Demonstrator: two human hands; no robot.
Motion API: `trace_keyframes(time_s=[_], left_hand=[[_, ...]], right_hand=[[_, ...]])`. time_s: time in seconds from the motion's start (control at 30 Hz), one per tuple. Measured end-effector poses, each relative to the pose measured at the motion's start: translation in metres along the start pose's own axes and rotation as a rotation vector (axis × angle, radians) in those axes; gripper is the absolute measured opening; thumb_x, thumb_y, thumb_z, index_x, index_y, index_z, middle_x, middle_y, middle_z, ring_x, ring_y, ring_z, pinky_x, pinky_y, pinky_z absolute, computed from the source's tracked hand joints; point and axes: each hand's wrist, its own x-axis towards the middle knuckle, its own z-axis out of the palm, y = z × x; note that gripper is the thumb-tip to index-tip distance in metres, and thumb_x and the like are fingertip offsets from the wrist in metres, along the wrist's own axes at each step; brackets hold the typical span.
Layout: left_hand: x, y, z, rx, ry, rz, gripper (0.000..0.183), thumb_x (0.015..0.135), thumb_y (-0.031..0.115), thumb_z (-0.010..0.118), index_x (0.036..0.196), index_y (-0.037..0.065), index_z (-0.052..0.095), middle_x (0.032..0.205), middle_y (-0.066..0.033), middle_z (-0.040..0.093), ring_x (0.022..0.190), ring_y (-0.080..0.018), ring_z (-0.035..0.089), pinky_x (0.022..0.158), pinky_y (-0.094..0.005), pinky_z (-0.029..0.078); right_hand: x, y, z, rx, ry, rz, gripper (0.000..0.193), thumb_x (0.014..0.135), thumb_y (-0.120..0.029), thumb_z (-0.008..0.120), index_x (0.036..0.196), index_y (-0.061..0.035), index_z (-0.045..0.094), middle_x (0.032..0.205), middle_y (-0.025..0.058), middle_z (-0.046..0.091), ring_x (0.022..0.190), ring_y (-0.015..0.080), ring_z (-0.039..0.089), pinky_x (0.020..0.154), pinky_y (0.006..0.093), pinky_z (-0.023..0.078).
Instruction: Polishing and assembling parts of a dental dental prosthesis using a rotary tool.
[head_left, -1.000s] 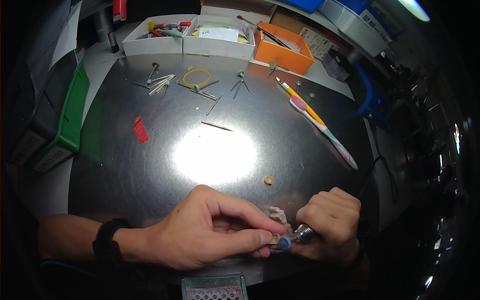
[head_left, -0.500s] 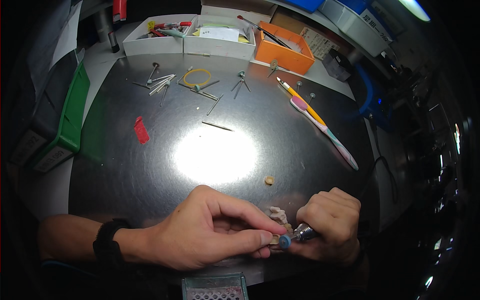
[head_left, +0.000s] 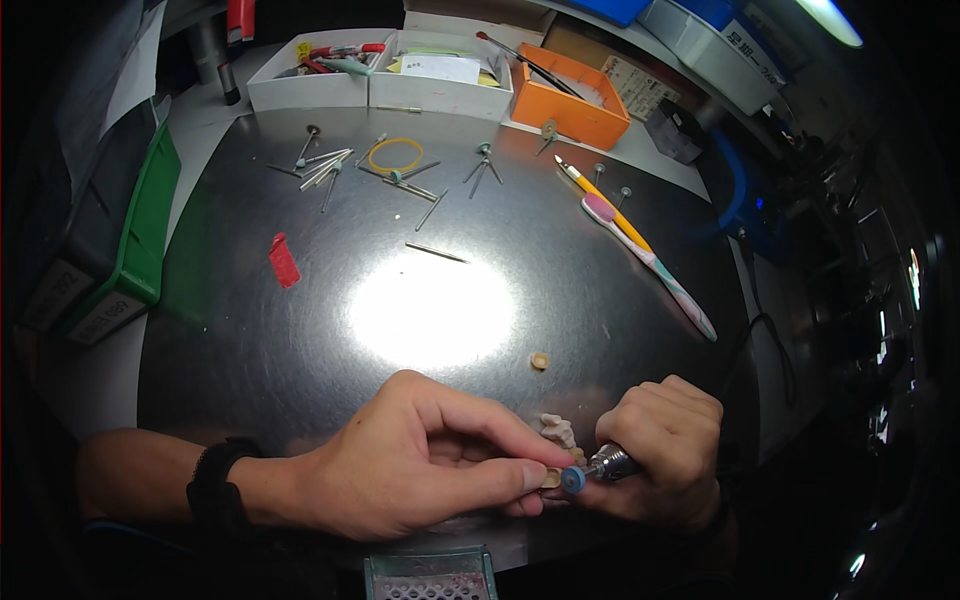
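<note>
Pinching small, hollow, cream-yellow cap-shaped piece (head_left: 551,479) between thumb and fingers of left hand (head_left: 425,460). Holding it over near edge of dark, brushed-metal bench plate (head_left: 250,350). Gripping silver, cylindrical metal handpiece (head_left: 614,462) in curled fingers of right hand (head_left: 662,450). Pointing its round blue wheel (head_left: 573,480) leftward, just beside the piece; cannot tell whether touching. Noted whitish, irregular lump (head_left: 557,430) just beyond left fingertips, and second cream-yellow cap (head_left: 540,361) farther out on plate, well apart from both hands.
</note>
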Motion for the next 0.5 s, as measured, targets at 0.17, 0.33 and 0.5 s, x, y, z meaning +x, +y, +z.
trace_keyframes(time_s=[0.17,0.33,0.5], left_hand=[[0.0000,-0.0001,0.0000,0.008,-0.001,0.004,0.023,0.094,-0.006,0.059,0.116,-0.009,0.064,0.115,-0.0216,0.065,0.098,-0.0200,0.068,0.089,-0.0285,0.056],[0.0006,0.0006,-0.0008,0.033,-0.008,0.009,0.023,0.094,-0.006,0.058,0.117,-0.009,0.064,0.114,-0.0216,0.065,0.098,-0.0198,0.068,0.089,-0.0285,0.056],[0.0002,0.0003,-0.0009,0.026,-0.003,0.007,0.024,0.094,-0.005,0.058,0.118,-0.009,0.064,0.115,-0.0214,0.065,0.098,-0.0194,0.068,0.089,-0.0285,0.056]], right_hand=[[-0.0009,-0.0011,-0.0008,0.001,-0.008,-0.012,0.046,0.067,-0.043,0.083,0.062,-0.0117,0.050,0.055,-0.0007,0.043,0.046,0.0154,0.047,0.045,0.0315,0.031],[0.0003,-0.0007,0.0016,0.000,0.039,-0.006,0.045,0.068,-0.043,0.083,0.062,-0.0119,0.050,0.055,-0.0007,0.042,0.046,0.0153,0.047,0.045,0.0316,0.030],[-0.0007,-0.0024,0.0007,-0.014,0.000,-0.023,0.046,0.068,-0.043,0.083,0.061,-0.0116,0.049,0.054,-0.0003,0.042,0.045,0.0158,0.046,0.045,0.0318,0.030]])
